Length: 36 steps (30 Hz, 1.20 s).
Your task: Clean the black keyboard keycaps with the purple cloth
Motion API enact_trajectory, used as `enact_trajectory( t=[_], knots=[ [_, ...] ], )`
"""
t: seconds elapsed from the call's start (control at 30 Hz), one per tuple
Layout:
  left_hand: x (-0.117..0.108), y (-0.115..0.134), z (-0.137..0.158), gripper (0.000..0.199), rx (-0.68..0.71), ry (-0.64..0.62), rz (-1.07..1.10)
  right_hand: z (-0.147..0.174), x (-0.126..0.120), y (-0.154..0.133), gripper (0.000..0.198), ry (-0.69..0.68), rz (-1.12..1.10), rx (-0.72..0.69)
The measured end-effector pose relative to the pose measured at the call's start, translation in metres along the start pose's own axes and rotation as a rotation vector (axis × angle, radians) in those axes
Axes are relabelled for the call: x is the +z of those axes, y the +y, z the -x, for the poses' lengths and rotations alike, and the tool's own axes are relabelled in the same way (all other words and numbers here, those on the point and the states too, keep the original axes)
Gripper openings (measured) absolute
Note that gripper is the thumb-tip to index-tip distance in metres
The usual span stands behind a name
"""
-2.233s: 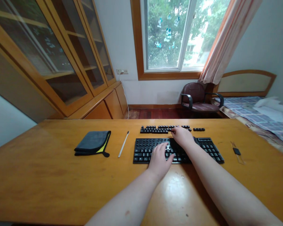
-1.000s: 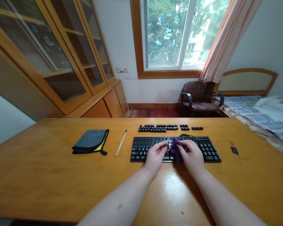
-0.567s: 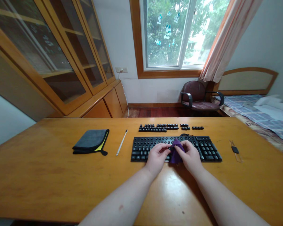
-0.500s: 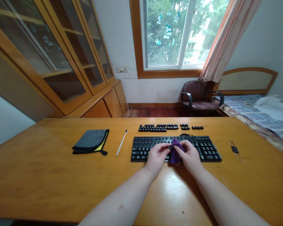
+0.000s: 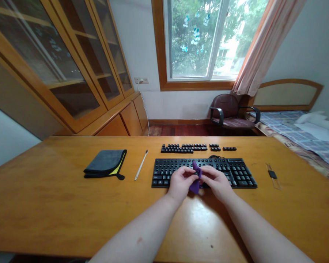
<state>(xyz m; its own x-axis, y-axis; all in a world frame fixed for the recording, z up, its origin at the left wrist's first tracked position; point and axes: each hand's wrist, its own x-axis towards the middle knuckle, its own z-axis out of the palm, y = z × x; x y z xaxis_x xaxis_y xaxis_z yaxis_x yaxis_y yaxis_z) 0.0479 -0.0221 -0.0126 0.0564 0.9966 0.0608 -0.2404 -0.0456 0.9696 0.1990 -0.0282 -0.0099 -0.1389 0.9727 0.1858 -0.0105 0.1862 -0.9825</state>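
A purple cloth (image 5: 194,187) hangs between my two hands, over the front middle of a black keyboard (image 5: 160,171). My right hand (image 5: 216,179) pinches the cloth from the right. From the left, the fingers of my left hand (image 5: 182,180) are closed on a small dark keycap (image 5: 196,173), which the cloth partly wraps and hides. Behind the keyboard, loose black keycaps (image 5: 186,149) stand in rows. My hands cover the keyboard's lower middle keys.
Left of the keyboard lie a white-handled brush (image 5: 141,166) and a folded grey cloth (image 5: 105,162) with yellow lining. A wire keycap puller (image 5: 273,174) rests at the right on the wooden table (image 5: 57,204). Beyond the table stands a chair (image 5: 226,109).
The purple cloth has shifted left, closer to my left fingers, and now folds around the keycap. My right hand has moved slightly left with it.
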Motion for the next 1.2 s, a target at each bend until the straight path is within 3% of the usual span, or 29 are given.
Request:
enact_trajectory(
  t=[0.17,0.6,0.7,1.03,1.2],
  knots=[
    [0.0,-0.001,0.002,0.018,-0.026,0.001,0.054,-0.001,-0.003,-0.003,0.02,-0.087,0.083,-0.032],
    [0.003,-0.005,0.001,0.017,-0.075,0.045,0.069,0.004,0.001,0.005,0.012,0.163,0.377,-0.228],
    [0.003,-0.006,0.0,0.021,-0.083,0.026,0.081,0.005,0.004,0.001,0.014,0.161,0.417,-0.219],
    [-0.004,-0.005,-0.005,0.026,0.066,0.0,-0.093,0.003,0.004,-0.001,0.018,0.166,0.206,-0.111],
    [-0.001,-0.004,-0.005,0.028,-0.004,0.049,0.057,0.001,0.001,0.0,0.02,0.226,0.115,-0.072]
  ],
)
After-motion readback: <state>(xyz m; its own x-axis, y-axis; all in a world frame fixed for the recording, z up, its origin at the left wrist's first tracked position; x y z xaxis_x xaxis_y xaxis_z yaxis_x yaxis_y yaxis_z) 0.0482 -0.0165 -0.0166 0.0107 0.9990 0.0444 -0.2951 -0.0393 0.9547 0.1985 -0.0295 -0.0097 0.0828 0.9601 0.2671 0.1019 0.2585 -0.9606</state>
